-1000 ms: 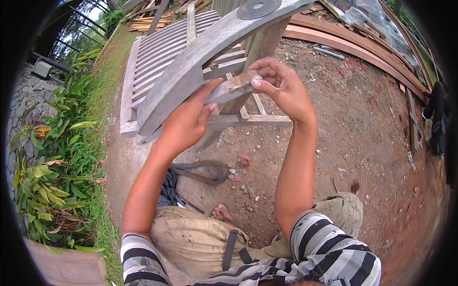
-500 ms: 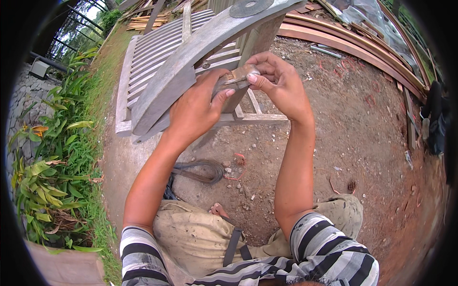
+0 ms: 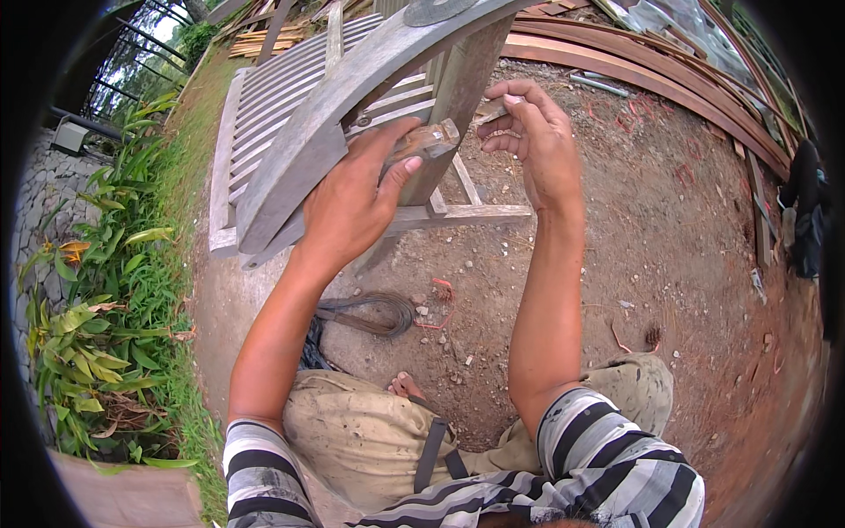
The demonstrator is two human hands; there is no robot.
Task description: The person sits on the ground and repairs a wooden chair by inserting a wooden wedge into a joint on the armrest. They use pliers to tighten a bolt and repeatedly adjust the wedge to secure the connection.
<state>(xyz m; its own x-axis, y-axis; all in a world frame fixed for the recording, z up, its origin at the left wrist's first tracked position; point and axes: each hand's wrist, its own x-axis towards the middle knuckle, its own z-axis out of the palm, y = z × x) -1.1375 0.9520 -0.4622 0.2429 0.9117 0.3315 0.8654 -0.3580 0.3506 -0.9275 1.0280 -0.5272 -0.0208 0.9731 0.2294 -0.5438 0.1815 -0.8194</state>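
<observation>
Open ground of bare dirt (image 3: pixel 669 264) to the right of the right hand (image 3: pixel 537 145), free down to the knee. Above and left, blocked: curved wooden armrest (image 3: pixel 352 97) slanting across, slatted bench back (image 3: pixel 273 114) behind it, upright post (image 3: pixel 458 97) between the two hands. Left hand (image 3: pixel 352 207) pressed against the post with a small block (image 3: pixel 422 141), no gap there. Horizontal rail (image 3: pixel 466 214) barring the way under the wrists. Below that, a coil of wire (image 3: pixel 370 312) on the soil. Stacked planks (image 3: pixel 651 79) fencing the far right edge.
</observation>
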